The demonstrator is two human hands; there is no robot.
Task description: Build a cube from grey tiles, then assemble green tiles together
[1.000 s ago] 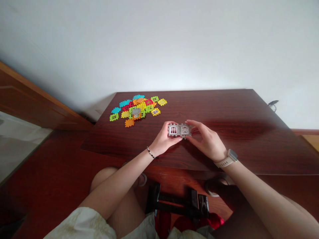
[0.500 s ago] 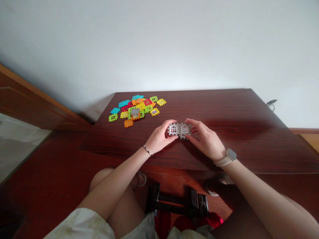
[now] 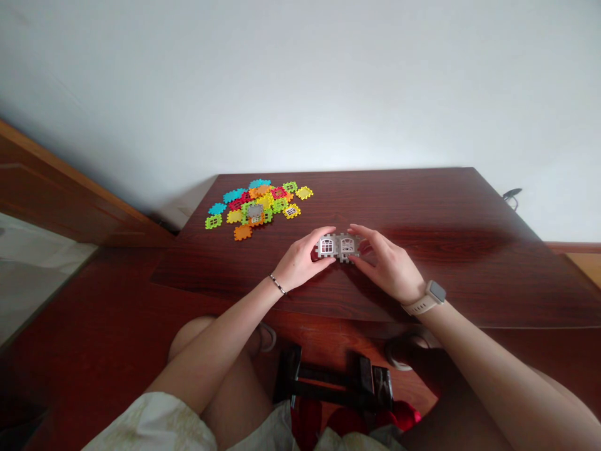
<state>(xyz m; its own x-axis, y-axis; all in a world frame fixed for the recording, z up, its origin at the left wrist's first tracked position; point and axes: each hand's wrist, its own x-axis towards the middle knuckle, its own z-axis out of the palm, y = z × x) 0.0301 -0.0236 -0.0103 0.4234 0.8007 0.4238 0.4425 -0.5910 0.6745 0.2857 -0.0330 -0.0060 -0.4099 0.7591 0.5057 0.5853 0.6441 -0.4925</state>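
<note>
Two grey window-pattern building tiles with notched edges lie side by side between my hands, meeting at their inner edges. My left hand (image 3: 303,255) grips the left grey tile (image 3: 327,246), thumb on its near edge and fingers on its far edge. Around the right grey tile (image 3: 347,245) my right hand (image 3: 392,263) is closed in the same way. Whether the notches are fully interlocked I cannot tell. Left of my hands, a loose pile of colored notched tiles (image 3: 264,200) rests on the table, with a grey piece (image 3: 255,211) on top.
The dark wooden table (image 3: 422,207) stands against a white wall (image 3: 357,81). An orange tile (image 3: 243,233) lies at the pile's near side. Below the table edge is a black object (image 3: 328,391) between my legs. A wooden door (image 3: 70,188) is at the left.
Almost nothing differs. The left grey tile has tilted or shifted very slightly in my left hand; my right hand keeps its place.
</note>
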